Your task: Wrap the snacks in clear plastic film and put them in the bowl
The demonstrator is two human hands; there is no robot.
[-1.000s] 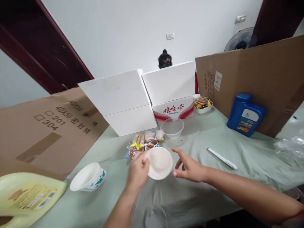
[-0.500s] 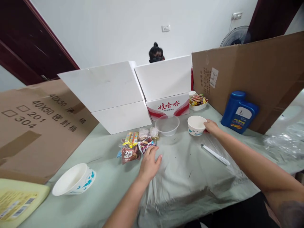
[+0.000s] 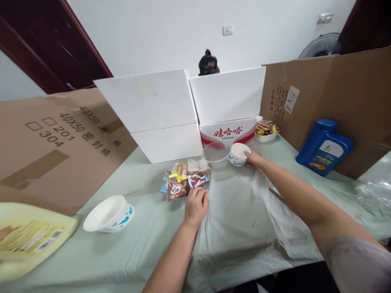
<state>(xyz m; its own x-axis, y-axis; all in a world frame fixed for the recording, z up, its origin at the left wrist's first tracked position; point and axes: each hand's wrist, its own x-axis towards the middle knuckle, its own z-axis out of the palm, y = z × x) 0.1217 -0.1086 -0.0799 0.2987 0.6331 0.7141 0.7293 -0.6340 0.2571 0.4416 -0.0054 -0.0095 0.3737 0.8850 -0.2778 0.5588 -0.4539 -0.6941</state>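
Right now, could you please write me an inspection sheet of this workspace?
Surface: table under wrinkled pale green cloth, few dark marks.
Job's things: small bowl beside clear bowl; snack packets in front.
Clutter: big white bowl, yellow bottle, blue bottle, snack dish.
Grips: right grip holds small bowl; left grip rests near snack packets, holding nothing.
Cables: nothing seen.
Surroundings: white boxes, cardboard sheets, fan, a person's head behind boxes.

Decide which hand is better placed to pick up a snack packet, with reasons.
Left, probably: the left hand lies beside the snack packets, while the right hand holds the small paper bowl.
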